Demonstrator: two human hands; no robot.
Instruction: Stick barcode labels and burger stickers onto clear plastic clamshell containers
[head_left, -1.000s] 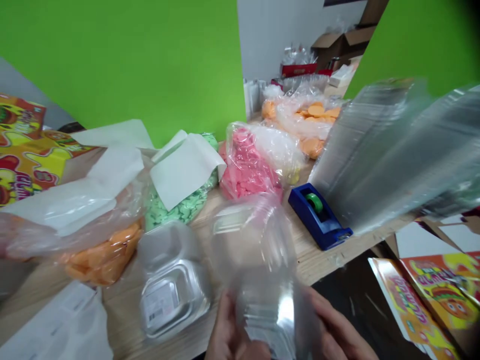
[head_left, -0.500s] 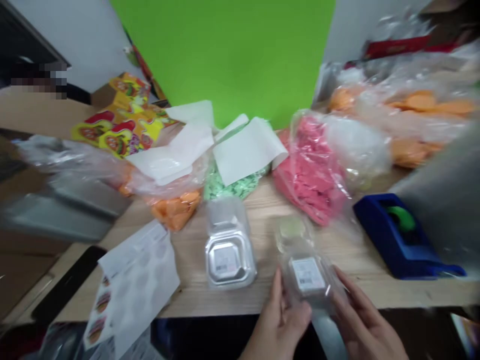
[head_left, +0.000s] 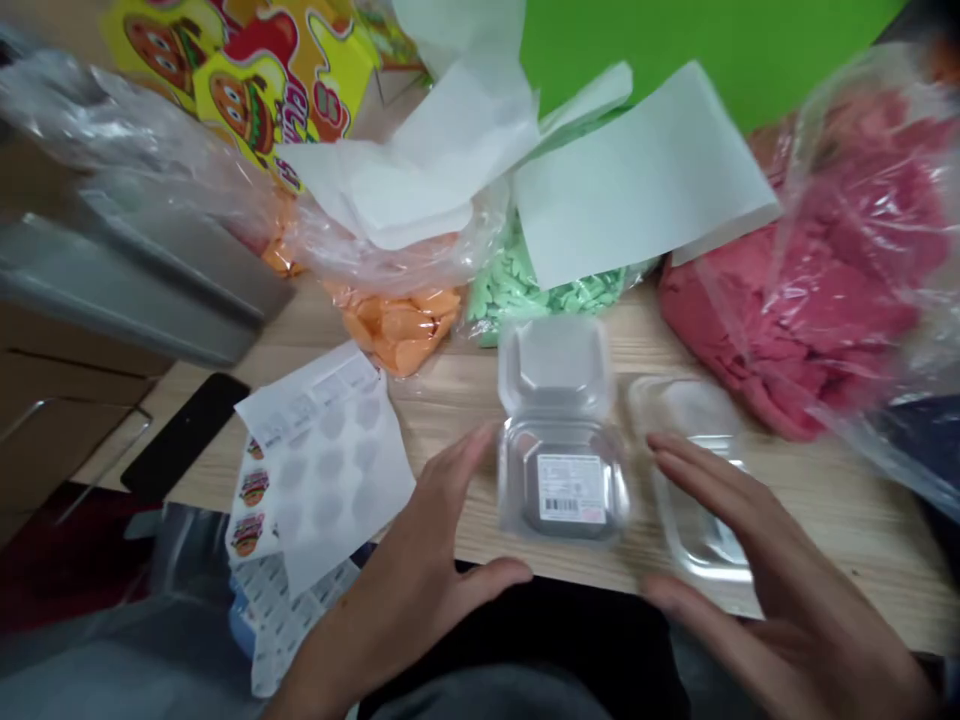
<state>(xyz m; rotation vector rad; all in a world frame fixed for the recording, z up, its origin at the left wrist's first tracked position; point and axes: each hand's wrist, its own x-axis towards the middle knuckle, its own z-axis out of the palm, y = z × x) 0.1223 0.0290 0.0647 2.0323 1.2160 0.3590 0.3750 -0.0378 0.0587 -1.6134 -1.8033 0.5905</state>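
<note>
A clear plastic clamshell container (head_left: 562,440) stands with its lid folded back on the table, a white barcode label (head_left: 571,488) on its lower half. My left hand (head_left: 427,560) is just left of it, thumb and fingers spread, holding nothing. On the other side my right hand (head_left: 765,580) hovers with its fingers apart, partly over a second clear container (head_left: 675,405). That container also lies opened out, and my fingers hide part of it. Whether my right fingers touch it I cannot tell.
A sticker sheet (head_left: 330,480) and a black phone (head_left: 184,435) lie left. Behind are bags of orange pieces (head_left: 405,325), green pieces (head_left: 555,290) and pink pieces (head_left: 817,300). White papers (head_left: 637,190) rest over the green bag. Yellow burger-print packaging (head_left: 247,100) sits at back left.
Both hands have let go of the right-hand container, which now rests on the table. They have moved apart and left, to either side of the other container. The view has shifted closer.
</note>
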